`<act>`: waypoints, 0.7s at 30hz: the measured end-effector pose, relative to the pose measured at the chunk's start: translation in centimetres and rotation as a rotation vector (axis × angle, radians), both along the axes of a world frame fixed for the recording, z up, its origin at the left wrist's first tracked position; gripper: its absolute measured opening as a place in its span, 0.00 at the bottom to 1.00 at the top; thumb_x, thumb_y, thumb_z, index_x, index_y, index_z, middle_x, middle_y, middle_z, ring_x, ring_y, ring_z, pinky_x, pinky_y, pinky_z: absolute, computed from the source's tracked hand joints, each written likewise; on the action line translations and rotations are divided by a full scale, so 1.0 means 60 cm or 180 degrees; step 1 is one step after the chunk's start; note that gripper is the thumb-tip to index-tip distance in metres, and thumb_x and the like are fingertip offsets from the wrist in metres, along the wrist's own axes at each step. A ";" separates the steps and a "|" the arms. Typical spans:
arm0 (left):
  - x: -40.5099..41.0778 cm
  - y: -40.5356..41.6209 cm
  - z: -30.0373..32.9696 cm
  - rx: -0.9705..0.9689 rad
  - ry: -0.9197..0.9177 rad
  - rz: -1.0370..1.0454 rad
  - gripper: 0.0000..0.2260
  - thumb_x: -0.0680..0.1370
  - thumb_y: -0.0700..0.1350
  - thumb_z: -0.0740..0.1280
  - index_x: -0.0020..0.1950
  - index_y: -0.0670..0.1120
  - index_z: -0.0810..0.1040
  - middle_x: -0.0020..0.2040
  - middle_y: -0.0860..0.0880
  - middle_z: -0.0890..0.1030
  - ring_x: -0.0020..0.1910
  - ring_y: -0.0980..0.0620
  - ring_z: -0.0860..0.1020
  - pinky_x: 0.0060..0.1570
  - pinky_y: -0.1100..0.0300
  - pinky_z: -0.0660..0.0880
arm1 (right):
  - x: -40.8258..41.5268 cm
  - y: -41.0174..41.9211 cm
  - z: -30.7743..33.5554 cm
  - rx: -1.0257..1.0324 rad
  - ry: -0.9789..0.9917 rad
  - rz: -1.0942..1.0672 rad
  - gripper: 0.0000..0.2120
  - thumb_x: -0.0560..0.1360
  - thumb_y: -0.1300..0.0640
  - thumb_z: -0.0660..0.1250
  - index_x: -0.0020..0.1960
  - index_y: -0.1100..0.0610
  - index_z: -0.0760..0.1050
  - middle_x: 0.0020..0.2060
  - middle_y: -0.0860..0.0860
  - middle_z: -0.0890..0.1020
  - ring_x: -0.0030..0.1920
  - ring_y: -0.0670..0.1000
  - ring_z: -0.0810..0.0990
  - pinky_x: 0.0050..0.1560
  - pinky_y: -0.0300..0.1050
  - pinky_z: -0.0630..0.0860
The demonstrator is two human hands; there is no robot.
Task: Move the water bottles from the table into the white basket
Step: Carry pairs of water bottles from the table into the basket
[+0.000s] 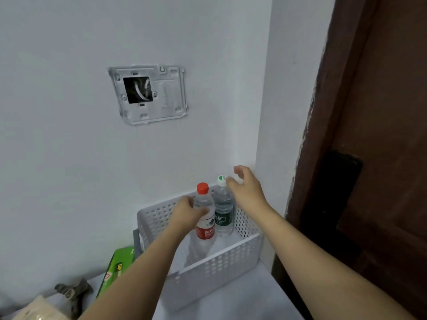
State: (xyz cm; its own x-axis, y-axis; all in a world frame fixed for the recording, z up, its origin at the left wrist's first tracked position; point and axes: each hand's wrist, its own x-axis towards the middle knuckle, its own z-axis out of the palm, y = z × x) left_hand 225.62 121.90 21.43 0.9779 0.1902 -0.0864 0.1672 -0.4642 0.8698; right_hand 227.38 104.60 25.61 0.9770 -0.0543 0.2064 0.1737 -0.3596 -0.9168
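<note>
A white perforated basket (221,266) stands on the table against the wall. Two clear water bottles stand upright inside it. My left hand (188,213) grips the red-capped, red-labelled bottle (205,227) around its upper body. The white-capped, green-labelled bottle (223,215) stands just behind and to its right. My right hand (246,188) hovers beside that bottle's cap with fingers spread, a fingertip near the cap but not gripping it.
A green battery pack (117,266) lies left of the basket, with a grey tool (74,294) and a pale bag (39,310) at the bottom left. An open wall box (147,93) is above. A dark brown door (379,135) stands at the right.
</note>
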 end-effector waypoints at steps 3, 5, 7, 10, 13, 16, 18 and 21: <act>-0.021 -0.011 0.045 0.0481 -0.0597 0.0053 0.26 0.77 0.51 0.70 0.72 0.45 0.67 0.68 0.46 0.75 0.59 0.47 0.76 0.55 0.53 0.74 | -0.053 -0.027 0.029 -0.0266 -0.0180 -0.0268 0.23 0.79 0.52 0.64 0.72 0.53 0.66 0.71 0.49 0.70 0.70 0.48 0.67 0.64 0.41 0.63; -0.039 -0.024 0.078 0.0865 -0.1102 -0.0148 0.25 0.79 0.51 0.67 0.73 0.45 0.66 0.71 0.46 0.72 0.63 0.47 0.75 0.60 0.51 0.72 | -0.096 -0.045 0.051 -0.0484 -0.0298 -0.0480 0.23 0.79 0.54 0.64 0.72 0.55 0.66 0.71 0.50 0.70 0.70 0.49 0.67 0.64 0.40 0.61; -0.053 -0.035 0.102 0.1275 -0.1613 -0.0492 0.23 0.81 0.50 0.64 0.73 0.43 0.66 0.71 0.44 0.71 0.64 0.46 0.74 0.62 0.51 0.71 | -0.141 -0.064 0.071 -0.0684 -0.0416 -0.0673 0.24 0.79 0.55 0.64 0.73 0.56 0.65 0.71 0.51 0.70 0.71 0.50 0.67 0.64 0.38 0.60; -0.083 -0.057 0.131 0.1687 -0.2212 -0.1029 0.21 0.82 0.46 0.62 0.72 0.40 0.66 0.71 0.41 0.70 0.69 0.43 0.68 0.66 0.51 0.68 | -0.229 -0.093 0.100 -0.1032 -0.0524 -0.1008 0.25 0.79 0.56 0.64 0.74 0.57 0.64 0.72 0.53 0.69 0.71 0.50 0.66 0.65 0.36 0.59; -0.122 -0.094 0.149 0.1904 -0.2595 -0.1404 0.22 0.82 0.48 0.61 0.74 0.40 0.66 0.74 0.41 0.68 0.73 0.43 0.64 0.71 0.50 0.63 | -0.321 -0.125 0.120 -0.1450 -0.0502 -0.1334 0.25 0.79 0.53 0.64 0.75 0.56 0.63 0.72 0.52 0.68 0.71 0.50 0.66 0.65 0.37 0.59; -0.176 -0.135 0.160 0.1999 -0.2885 -0.1712 0.22 0.82 0.48 0.62 0.74 0.40 0.67 0.73 0.40 0.69 0.72 0.40 0.66 0.72 0.49 0.61 | -0.419 -0.155 0.140 -0.1781 -0.0400 -0.1660 0.26 0.79 0.53 0.63 0.75 0.55 0.62 0.72 0.51 0.67 0.72 0.51 0.65 0.68 0.41 0.61; -0.218 -0.168 0.169 0.2039 -0.3036 -0.1973 0.22 0.82 0.47 0.63 0.73 0.39 0.67 0.72 0.39 0.70 0.71 0.39 0.67 0.72 0.48 0.62 | -0.489 -0.173 0.154 -0.1981 -0.0332 -0.1866 0.26 0.79 0.52 0.64 0.74 0.55 0.63 0.72 0.52 0.68 0.70 0.52 0.67 0.71 0.48 0.65; -0.287 -0.221 0.191 0.1932 -0.3115 -0.2233 0.24 0.82 0.48 0.62 0.75 0.39 0.65 0.74 0.40 0.67 0.72 0.40 0.64 0.72 0.48 0.62 | -0.592 -0.200 0.174 -0.2119 -0.0303 -0.2203 0.25 0.78 0.53 0.64 0.73 0.57 0.65 0.70 0.54 0.70 0.66 0.54 0.73 0.68 0.53 0.69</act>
State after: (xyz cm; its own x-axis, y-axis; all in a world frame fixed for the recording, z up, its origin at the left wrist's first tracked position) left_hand 208.40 108.66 32.90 0.4951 -0.6127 0.6160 -0.8286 -0.5462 0.1226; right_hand 191.87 92.59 36.08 0.7501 -0.4551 0.4798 -0.2089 -0.8515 -0.4810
